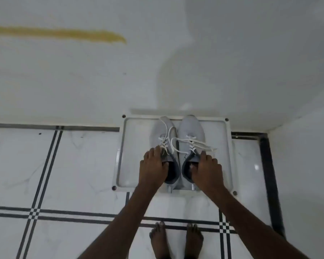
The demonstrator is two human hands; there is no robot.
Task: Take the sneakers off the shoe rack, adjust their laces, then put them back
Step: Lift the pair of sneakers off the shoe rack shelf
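sneakers [176, 146] under both hands [180, 169]

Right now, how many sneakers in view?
2, side by side on the shoe rack top: left sneaker under the left hand, right sneaker under the right hand. Lower shelves are hidden.

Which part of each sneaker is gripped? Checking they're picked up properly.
Left hand grips left sneaker at its collar; right hand likewise grips right sneaker.

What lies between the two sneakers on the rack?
Loose white laces cross from the left sneaker to the right sneaker; otherwise they sit side by side, in the head view.
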